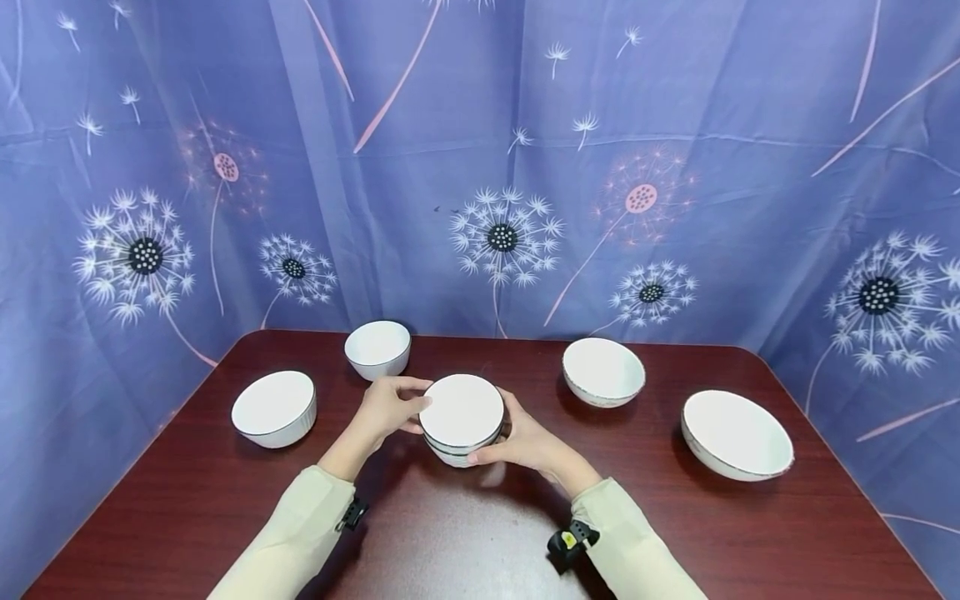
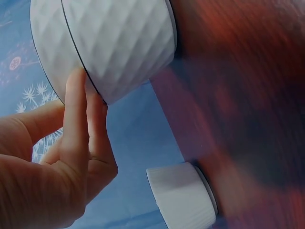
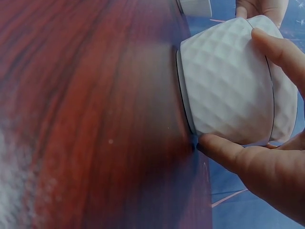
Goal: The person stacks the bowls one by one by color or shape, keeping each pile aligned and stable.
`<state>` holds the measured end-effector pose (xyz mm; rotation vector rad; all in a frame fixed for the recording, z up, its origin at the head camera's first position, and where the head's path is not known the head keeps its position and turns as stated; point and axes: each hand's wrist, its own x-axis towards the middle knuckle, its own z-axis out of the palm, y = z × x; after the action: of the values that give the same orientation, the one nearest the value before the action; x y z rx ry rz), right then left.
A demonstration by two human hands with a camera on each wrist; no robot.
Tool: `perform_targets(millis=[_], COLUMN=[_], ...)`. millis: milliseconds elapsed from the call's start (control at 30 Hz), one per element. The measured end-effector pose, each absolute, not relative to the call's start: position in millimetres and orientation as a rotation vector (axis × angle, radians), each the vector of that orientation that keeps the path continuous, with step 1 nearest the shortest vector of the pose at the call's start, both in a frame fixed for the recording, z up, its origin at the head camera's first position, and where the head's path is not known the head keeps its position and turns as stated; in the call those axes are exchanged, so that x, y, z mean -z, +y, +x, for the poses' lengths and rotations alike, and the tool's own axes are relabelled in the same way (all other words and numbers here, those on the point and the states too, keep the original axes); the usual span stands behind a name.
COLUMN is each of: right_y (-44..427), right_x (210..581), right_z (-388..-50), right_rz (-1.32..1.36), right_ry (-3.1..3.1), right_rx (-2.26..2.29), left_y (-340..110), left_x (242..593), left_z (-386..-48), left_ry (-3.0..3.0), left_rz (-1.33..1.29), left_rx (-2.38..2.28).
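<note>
Two white bowls sit one inside the other at the middle of the table. The upper bowl [image 1: 462,410] has a thin dark rim; the lower bowl [image 3: 224,81] shows a diamond-textured wall. From the left, my left hand [image 1: 386,410] pinches the upper bowl at its rim, thumb over the edge and fingertips outside near the seam between both bowls. Across from it, my right hand [image 1: 528,437] grips the lower bowl, its thumb on the wall below the rim and a finger by the base. The bowls' far side is hidden in the head view.
Ribbed white bowls stand at the left [image 1: 276,410] and the back left [image 1: 377,348]. Two more white bowls with patterned rims stand at the back right [image 1: 603,372] and far right [image 1: 737,435]. A blue dandelion-print curtain [image 1: 420,208] hangs behind the dark red table [image 1: 450,542].
</note>
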<state>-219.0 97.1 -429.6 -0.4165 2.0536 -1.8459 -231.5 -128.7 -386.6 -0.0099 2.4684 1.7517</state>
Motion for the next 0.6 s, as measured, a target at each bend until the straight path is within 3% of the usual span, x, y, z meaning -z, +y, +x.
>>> perform_targets(millis=[600], right_y=[97.3], right_x=[425.6], right_z=[-221.0], right_rz=[-0.471], right_ry=[2.104], right_rx=[1.809], left_y=[-136.6], left_x=[386.3], left_z=[-228.6], left_ry=[2.452], left_rz=[0.05], left_rx=[-1.785])
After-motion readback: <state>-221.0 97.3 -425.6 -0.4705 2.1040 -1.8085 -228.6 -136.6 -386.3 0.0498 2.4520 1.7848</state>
